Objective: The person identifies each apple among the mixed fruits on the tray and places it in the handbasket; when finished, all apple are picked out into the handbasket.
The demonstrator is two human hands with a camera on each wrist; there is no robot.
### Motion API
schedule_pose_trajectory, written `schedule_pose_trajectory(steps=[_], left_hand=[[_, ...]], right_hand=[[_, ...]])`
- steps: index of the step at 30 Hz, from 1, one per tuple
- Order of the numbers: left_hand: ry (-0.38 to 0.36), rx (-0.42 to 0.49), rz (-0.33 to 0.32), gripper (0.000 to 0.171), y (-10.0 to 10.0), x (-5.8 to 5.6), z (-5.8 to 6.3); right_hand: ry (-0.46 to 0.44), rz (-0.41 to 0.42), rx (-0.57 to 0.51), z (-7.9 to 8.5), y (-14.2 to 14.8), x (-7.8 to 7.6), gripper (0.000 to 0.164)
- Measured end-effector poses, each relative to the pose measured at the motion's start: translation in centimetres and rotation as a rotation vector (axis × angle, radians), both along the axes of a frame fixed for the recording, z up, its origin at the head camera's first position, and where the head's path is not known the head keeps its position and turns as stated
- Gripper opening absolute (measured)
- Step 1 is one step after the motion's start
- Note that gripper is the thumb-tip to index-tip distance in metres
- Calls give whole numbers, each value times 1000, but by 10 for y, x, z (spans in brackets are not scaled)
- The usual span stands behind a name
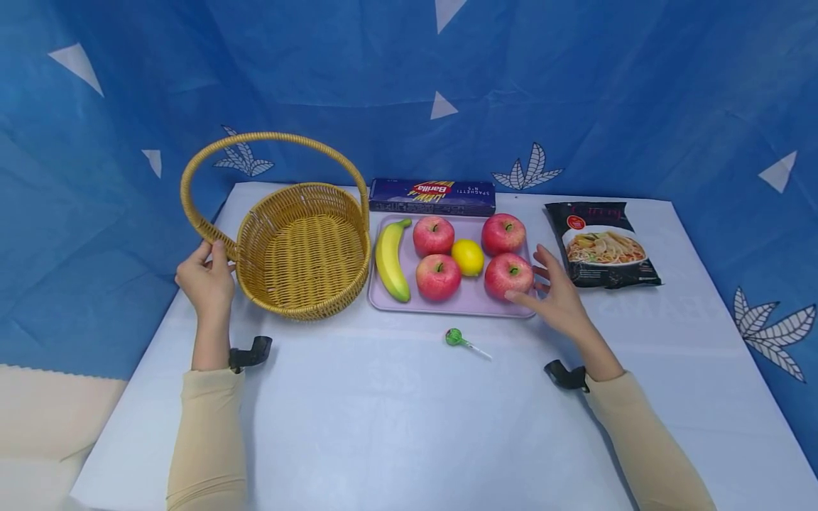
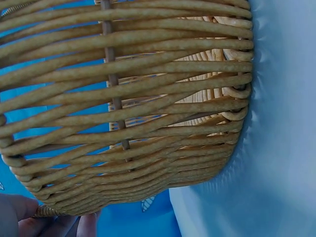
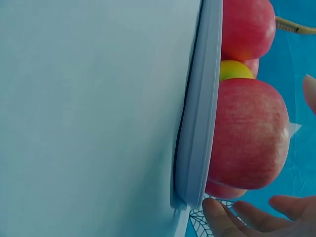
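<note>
A woven wicker basket (image 1: 313,255) with a tall hooped handle stands at the left, with nothing inside. My left hand (image 1: 207,278) pinches the lower left end of its handle; the left wrist view shows the woven side (image 2: 128,108) close up. On a lilac tray (image 1: 447,306) lie a banana (image 1: 391,259), a lemon (image 1: 468,257) and several red apples. Spread around the front right apple (image 1: 509,275) is my right hand (image 1: 554,294), thumb in front and fingers at its right side. In the right wrist view, a gap shows between the fingers and that apple (image 3: 249,133).
Behind the tray lies a blue spaghetti box (image 1: 432,197). A black noodle packet (image 1: 603,245) is to the tray's right. A green lollipop (image 1: 455,337) lies in front of the tray on the white table (image 1: 396,426). Blue cloth (image 1: 383,71) hangs behind.
</note>
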State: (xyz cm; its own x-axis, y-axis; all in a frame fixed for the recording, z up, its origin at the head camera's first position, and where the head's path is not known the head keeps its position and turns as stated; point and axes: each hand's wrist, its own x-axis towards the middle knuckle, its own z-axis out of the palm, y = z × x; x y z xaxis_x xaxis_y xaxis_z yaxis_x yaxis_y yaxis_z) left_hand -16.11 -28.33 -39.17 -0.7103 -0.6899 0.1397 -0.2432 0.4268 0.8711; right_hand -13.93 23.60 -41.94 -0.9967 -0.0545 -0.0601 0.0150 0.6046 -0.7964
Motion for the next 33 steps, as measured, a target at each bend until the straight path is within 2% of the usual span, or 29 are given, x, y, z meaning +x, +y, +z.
schedule_pose_trajectory(steps=[8,23,33], left_hand=[[2,-3,-10,37,-1,0,-2],[-1,0,-17,37,-1,0,-3],[5,-3,-12,37,-1,1,-1]], right_hand=[[-70,4,-24,1,-6,-2,109],[-78,-5,-48,-7,-11,-8,88],[-76,-40,-41,-7,-11,-8,85]])
